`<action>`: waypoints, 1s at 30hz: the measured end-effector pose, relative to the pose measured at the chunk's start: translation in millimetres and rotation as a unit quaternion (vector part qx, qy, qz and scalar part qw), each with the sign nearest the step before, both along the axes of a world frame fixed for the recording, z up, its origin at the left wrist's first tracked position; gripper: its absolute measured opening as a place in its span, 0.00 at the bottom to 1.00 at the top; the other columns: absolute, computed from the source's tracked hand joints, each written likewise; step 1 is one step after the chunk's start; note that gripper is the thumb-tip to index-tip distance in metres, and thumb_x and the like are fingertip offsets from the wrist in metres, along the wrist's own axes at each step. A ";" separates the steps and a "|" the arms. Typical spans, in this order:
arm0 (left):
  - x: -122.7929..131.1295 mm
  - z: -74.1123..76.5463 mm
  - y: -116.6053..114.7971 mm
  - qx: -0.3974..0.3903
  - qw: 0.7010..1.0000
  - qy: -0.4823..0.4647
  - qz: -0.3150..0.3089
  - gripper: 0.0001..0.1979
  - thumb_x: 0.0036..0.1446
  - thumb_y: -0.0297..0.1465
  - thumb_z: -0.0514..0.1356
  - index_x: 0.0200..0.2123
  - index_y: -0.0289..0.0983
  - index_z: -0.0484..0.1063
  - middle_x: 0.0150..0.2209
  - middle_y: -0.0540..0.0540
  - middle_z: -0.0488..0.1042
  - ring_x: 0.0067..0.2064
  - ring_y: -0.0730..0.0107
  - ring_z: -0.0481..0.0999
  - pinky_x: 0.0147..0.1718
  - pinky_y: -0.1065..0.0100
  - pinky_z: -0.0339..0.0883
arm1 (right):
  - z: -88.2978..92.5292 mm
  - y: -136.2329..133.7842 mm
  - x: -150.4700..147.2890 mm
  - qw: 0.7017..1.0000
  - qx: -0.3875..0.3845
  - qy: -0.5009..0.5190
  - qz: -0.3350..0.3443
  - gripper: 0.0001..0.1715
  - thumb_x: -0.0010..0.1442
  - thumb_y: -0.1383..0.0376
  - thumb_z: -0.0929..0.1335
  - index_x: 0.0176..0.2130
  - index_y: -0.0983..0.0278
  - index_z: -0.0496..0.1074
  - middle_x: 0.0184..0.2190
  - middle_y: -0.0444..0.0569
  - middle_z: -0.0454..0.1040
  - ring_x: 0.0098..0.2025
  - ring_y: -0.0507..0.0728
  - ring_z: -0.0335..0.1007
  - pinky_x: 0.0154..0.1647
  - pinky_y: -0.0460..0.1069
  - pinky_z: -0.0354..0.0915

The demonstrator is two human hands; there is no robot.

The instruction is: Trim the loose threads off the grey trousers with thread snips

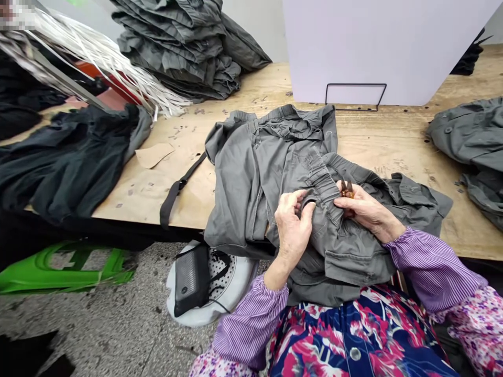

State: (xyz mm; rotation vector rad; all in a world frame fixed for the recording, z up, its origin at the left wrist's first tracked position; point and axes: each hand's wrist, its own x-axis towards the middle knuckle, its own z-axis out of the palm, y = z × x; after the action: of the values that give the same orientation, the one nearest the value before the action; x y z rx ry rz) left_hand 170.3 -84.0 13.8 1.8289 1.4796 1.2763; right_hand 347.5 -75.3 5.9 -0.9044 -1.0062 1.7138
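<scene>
A grey garment (251,173) lies over the front edge of the wooden table (157,178) and hangs into my lap. My left hand (293,230) pinches a fold of its fabric beside the elastic waistband (324,183). My right hand (363,209) rests on the same garment just to the right and grips small brown thread snips (346,189), blades pointing up at the waistband. The two hands are a few centimetres apart.
A stack of folded grey garments (184,47) sits at the back left, dark garments (66,157) at the left, more grey ones (475,141) at the right. A white panel (377,47) stands behind. White strips (106,57), a black strap (176,191), a black pouch (192,277) on a white stool, a green object (66,264) on the floor.
</scene>
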 end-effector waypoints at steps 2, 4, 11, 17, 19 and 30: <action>6.9 2.7 -8.6 -0.010 0.999 -0.022 -0.023 0.11 0.49 0.25 0.61 0.39 0.36 0.71 0.34 0.47 0.71 0.34 0.73 0.71 0.34 0.71 0.66 | 2.1 -13.3 8.1 1.000 -0.020 0.010 -0.003 0.16 0.45 0.63 0.74 0.32 0.64 0.65 0.22 0.36 0.63 0.19 0.43 0.54 0.18 0.40 0.49; 15.7 5.3 -19.7 0.004 0.998 -0.033 -0.045 0.09 0.49 0.23 0.61 0.36 0.36 0.70 0.33 0.49 0.72 0.34 0.73 0.72 0.33 0.71 0.67 | 5.9 -27.1 14.2 0.999 -0.045 0.009 -0.014 0.17 0.46 0.62 0.73 0.36 0.63 0.67 0.25 0.38 0.68 0.22 0.45 0.61 0.21 0.41 0.56; 41.2 9.8 -43.6 0.277 0.956 0.087 -0.034 0.10 0.50 0.20 0.61 0.37 0.36 0.71 0.34 0.45 0.74 0.38 0.69 0.71 0.39 0.65 0.68 | 12.0 -53.9 22.6 0.997 -0.049 0.008 -0.061 0.17 0.48 0.61 0.73 0.39 0.64 0.72 0.34 0.46 0.76 0.32 0.52 0.71 0.36 0.47 0.67; 49.2 -3.3 -49.7 0.174 0.979 0.008 -0.104 0.07 0.53 0.22 0.58 0.36 0.36 0.72 0.29 0.48 0.75 0.32 0.73 0.74 0.33 0.71 0.70 | -4.2 -61.5 34.1 0.987 -0.015 0.016 -0.158 0.23 0.43 0.57 0.74 0.38 0.63 0.72 0.33 0.47 0.75 0.32 0.53 0.70 0.33 0.48 0.68; 50.5 -1.0 -52.1 0.147 0.982 -0.001 -0.116 0.10 0.52 0.24 0.60 0.40 0.35 0.71 0.31 0.47 0.75 0.33 0.73 0.75 0.33 0.71 0.70 | -9.4 -63.1 39.3 0.989 0.004 -0.005 -0.145 0.19 0.44 0.56 0.74 0.35 0.64 0.72 0.29 0.45 0.73 0.28 0.51 0.67 0.29 0.47 0.65; 63.0 15.7 -43.3 0.241 0.939 0.213 -0.126 0.09 0.57 0.20 0.50 0.29 0.35 0.68 0.26 0.48 0.69 0.28 0.75 0.70 0.29 0.75 0.64 | -4.4 -66.5 43.3 0.983 0.048 -0.105 -0.142 0.17 0.45 0.55 0.73 0.22 0.64 0.66 0.18 0.39 0.59 0.21 0.47 0.52 0.24 0.45 0.57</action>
State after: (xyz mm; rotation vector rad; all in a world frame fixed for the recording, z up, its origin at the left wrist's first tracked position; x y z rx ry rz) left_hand 233.3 -127.3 29.5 2.6577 1.1246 1.2393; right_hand 390.8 -141.8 1.5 -1.1236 -1.0324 1.3419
